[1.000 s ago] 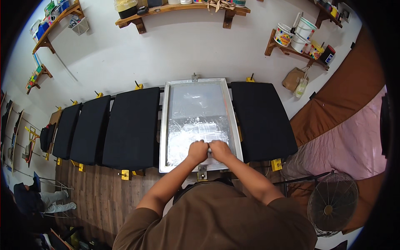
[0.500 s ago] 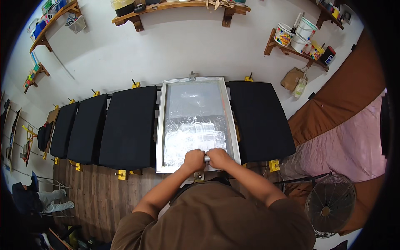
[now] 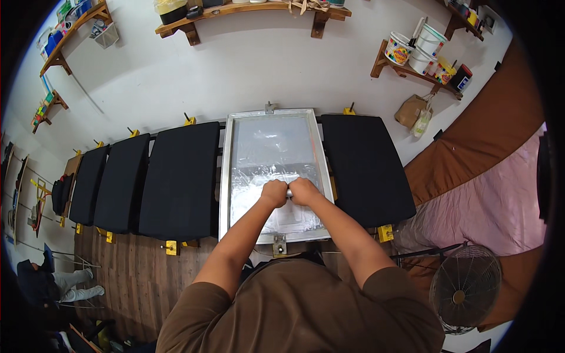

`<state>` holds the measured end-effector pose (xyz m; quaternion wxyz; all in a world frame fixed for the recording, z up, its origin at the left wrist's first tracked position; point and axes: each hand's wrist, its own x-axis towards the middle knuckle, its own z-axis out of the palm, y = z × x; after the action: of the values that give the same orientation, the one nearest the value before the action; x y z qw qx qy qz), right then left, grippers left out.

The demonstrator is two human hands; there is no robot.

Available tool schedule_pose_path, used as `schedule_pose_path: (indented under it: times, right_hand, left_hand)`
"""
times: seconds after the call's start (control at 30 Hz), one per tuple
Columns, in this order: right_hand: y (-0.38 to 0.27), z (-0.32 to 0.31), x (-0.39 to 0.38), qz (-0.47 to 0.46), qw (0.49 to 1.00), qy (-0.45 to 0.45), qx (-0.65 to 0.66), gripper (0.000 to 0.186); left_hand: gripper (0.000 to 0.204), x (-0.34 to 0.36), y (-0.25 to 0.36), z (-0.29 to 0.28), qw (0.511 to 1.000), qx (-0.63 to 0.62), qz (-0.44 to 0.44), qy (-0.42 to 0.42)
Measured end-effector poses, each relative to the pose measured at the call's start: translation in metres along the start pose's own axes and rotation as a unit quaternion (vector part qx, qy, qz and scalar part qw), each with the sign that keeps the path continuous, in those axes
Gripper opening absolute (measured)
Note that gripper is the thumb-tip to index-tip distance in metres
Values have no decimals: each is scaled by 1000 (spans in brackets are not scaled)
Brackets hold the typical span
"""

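Note:
A silk-screen in a silver metal frame lies flat before me, its mesh shiny with clear film or ink over the nearer half. Both my fists are closed side by side on the silver handle of a squeegee, over the nearer half of the mesh. My left hand grips its left part and my right hand its right part. The blade is hidden under my hands. A metal clamp shows at the frame's near edge, and another clamp at its far edge.
Black cloth-covered boards stand in a row to the left, and one black board to the right, with yellow brackets. A fan stands at lower right. Shelves with tubs hang on the wall. A person is at far left.
Both hands have moved away from me with the squeegee, from the frame's near edge up over the mesh. My arms are straighter, and the near clamp now shows more fully.

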<state>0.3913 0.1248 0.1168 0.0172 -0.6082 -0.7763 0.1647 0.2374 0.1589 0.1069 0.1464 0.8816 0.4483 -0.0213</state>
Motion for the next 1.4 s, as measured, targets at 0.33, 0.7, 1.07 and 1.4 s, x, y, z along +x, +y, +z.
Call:
schedule_pose_path:
  times: [0.33, 0.7, 1.07, 1.4]
  right_hand:
    - [-24, 18, -59, -37, 999, -26, 5, 17]
    - [-6, -9, -27, -39, 996, -57, 58, 22]
    - [-35, 46, -82, -51, 997, 64, -1, 18]
    - [-28, -9, -55, -40, 998, -48, 30, 18]
  left_hand:
    - [12, -66, 11, 27, 998, -41, 44, 9]
    - [28, -36, 18, -26, 996, -43, -22, -80]
    - [14, -92, 18, 57, 982, -56, 69, 165]
    - [26, -59, 26, -10, 997, -36, -36, -66]
